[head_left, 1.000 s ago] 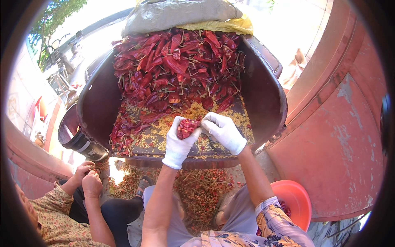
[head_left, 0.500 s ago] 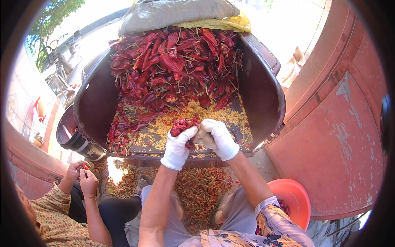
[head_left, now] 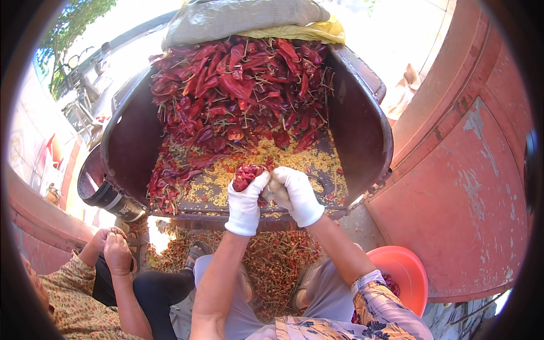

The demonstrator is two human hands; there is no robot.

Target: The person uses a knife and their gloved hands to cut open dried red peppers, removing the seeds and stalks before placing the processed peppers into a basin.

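Observation:
My left hand [head_left: 245, 204], in a white glove, is closed around several crumpled dried red chili peppers [head_left: 247, 174]. My right hand [head_left: 296, 194], gloved in white with soiled fingertips, is pinched right beside the left thumb; a small red piece of chili shows above the fingertips, but what they grip is hidden. Both hands are over the near edge of a dark cart bed [head_left: 358, 107]. Loose yellow seeds [head_left: 309, 161] lie scattered on its floor past my hands, and a large heap of dried red chilies with stems [head_left: 238, 85] fills the far part.
At my lower right stands an orange-red basin [head_left: 416, 277] holding chilies. Stems and scraps [head_left: 277, 249] cover the ground between my feet. A co-worker's hands [head_left: 116, 252] are at the lower left. A grey sack [head_left: 243, 20] lies over the heap's far side; a red metal door [head_left: 453, 204] is at right.
My hands have shifted slightly left, with the chilies still in the left one. The co-worker's hands have come closer together and the red piece in them no longer shows.

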